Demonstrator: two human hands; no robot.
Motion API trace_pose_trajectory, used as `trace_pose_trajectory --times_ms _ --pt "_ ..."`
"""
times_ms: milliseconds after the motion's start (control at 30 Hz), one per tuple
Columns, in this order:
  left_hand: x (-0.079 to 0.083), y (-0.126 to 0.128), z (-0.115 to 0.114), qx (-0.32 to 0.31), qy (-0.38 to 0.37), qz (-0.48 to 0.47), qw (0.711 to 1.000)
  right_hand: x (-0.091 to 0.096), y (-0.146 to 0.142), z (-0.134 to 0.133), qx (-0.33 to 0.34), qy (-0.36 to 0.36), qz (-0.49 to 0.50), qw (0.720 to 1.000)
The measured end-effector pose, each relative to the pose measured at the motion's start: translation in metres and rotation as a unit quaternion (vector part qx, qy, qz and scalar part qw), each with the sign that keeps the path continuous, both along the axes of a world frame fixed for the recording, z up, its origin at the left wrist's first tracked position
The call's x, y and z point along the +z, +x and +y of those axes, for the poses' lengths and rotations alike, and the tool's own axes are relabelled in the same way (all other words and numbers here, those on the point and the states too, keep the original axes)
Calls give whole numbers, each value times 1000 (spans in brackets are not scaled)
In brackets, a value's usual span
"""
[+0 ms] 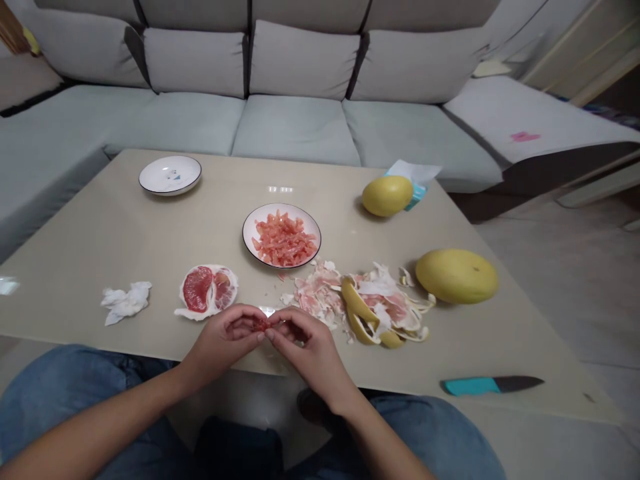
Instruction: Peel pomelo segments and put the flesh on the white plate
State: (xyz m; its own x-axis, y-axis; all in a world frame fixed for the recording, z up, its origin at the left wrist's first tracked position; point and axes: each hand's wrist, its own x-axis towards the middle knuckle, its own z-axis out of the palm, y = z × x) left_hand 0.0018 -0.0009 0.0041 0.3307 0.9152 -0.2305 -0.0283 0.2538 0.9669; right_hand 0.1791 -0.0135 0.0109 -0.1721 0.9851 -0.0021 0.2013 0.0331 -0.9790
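Between my fingertips, over the table's front edge, is a small piece of red pomelo flesh. My left hand pinches it from one side, and my right hand meets it from the other with thumb and forefinger closed. Much of the piece is hidden by the fingers. Just beyond my left hand lies a partly peeled pomelo chunk with red flesh and white pith. A dark-rimmed white plate heaped with pomelo pulp stands farther back. Right of my hands sit torn membranes and thick yellow peel.
Two whole pomelos, one near and one farther, rest on the right, the far one against a tissue pack. A teal-handled knife lies at the front right edge. A crumpled tissue and a second plate are left.
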Motion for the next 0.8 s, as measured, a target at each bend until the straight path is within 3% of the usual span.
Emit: trace_pose_trajectory --times_ms 233,533,633,800 --pt "3 0 2 -13 -37 -34 999 -6 -2 0 -12 -125 130 984" --pt "12 -5 4 -10 -176 -142 974 -11 -3 4 6 -254 358 898" --pt "11 -6 3 -15 -190 -169 967 -12 -7 3 2 -276 391 878" --pt "12 -5 2 0 -187 -189 964 -14 -12 -1 -7 -255 417 872"
